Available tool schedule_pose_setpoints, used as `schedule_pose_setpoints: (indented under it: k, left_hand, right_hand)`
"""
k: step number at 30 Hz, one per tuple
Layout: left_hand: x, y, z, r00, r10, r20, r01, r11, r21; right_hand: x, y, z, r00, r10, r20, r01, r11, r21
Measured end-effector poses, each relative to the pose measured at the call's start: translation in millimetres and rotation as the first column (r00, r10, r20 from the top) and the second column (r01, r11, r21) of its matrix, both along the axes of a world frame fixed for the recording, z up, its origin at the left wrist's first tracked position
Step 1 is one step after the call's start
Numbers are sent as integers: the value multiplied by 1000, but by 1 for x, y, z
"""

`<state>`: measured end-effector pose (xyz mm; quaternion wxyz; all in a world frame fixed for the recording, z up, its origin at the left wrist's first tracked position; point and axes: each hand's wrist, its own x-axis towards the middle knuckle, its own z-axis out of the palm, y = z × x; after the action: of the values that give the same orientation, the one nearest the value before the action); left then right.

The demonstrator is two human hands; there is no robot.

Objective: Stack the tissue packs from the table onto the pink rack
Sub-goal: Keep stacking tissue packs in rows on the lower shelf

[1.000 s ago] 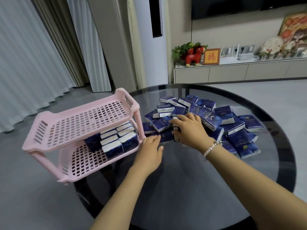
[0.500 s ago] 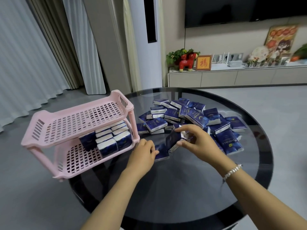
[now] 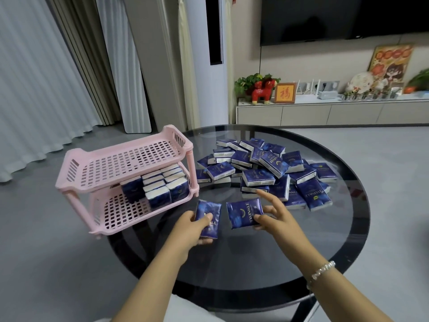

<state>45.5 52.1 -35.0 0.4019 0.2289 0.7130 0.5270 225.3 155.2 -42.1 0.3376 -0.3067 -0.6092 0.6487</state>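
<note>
Left hand (image 3: 189,225) grips one tissue pack (image 3: 208,218), thumb curled across its face, pack held near upright just above the glass. Right hand (image 3: 275,216) pinches a second pack (image 3: 243,214) at its right edge, thumb on top; index finger sticks out straight toward the pile, other fingers loosely spread. The two packs are side by side, narrow gap between them, not touching.

Loose pile (image 3: 267,168) of packs covers the far half of the round glass table (image 3: 232,270), well inside its dark rim. Near half of the glass in front of both hands is bare.

Pink rack (image 3: 125,159) sits at the table's left edge (its near-left foot looks to hang past the rim, can't tell for sure). Top shelf holds nothing. Lower shelf has stacked packs (image 3: 160,185) crowded to its right end, left part open. Rack's front-right post stands just beside the held left pack.

Bead bracelet (image 3: 321,271) on right wrist.
</note>
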Motion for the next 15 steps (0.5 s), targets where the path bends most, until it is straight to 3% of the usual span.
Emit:
schedule_pose_setpoints:
  k: [3, 5, 7, 11, 15]
  left_hand:
    - [7, 3, 1, 994, 39, 98, -44, 998, 45]
    - [9, 6, 0, 991, 46, 129, -57, 995, 85]
    - [10, 10, 0, 985, 34, 168, -59, 987, 146]
    - [17, 16, 6, 916, -40, 398, -83, 954, 288]
    - [21, 24, 6, 917, -74, 392, -73, 935, 346]
  right_hand:
    - [-13, -10, 2, 985, -77, -156, 41, 975, -220]
    - [-21, -16, 4, 974, -149, -172, 93, 951, -294]
    - [-30, -21, 3, 973, -191, -131, 152, 953, -262]
    - [-46, -30, -2, 970, -228, -82, 214, 966, -144]
    - [-55, -31, -5, 962, -268, -54, 265, 963, -58]
